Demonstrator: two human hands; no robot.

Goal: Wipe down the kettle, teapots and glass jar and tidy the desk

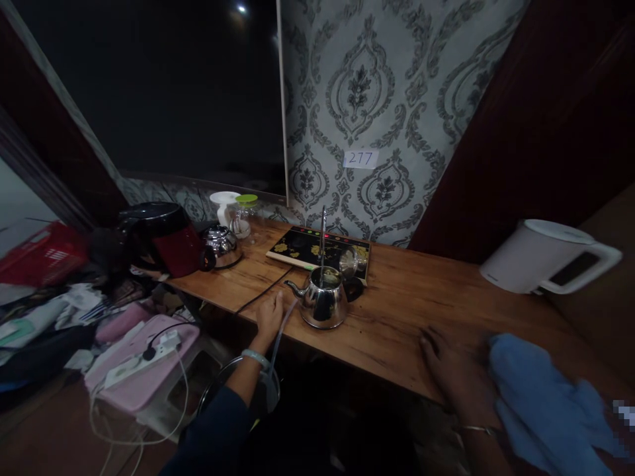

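Observation:
A shiny steel teapot (323,307) stands on the wooden table, its top uncovered and its spout facing left. A thin metal tap (323,231) rises behind it, and its lower part lines up with the pot's opening. A round lid-like piece (348,262) is just behind the rim. My left hand (270,316) is at the table's front edge, left of the spout, with its fingers curled in and their inner side hidden. Beside that wrist runs a clear tube (282,327). My right hand (454,367), slightly blurred, lies on the table with fingers apart, next to a blue cloth (536,396).
Behind the teapot sits a black tea stove (290,246) with lit buttons. Farther left are a second steel teapot (223,246), a green-lidded jar (247,215) and a red-black kettle (173,241). A white kettle (540,254) stands right. A pink stool (133,390) carries a power strip.

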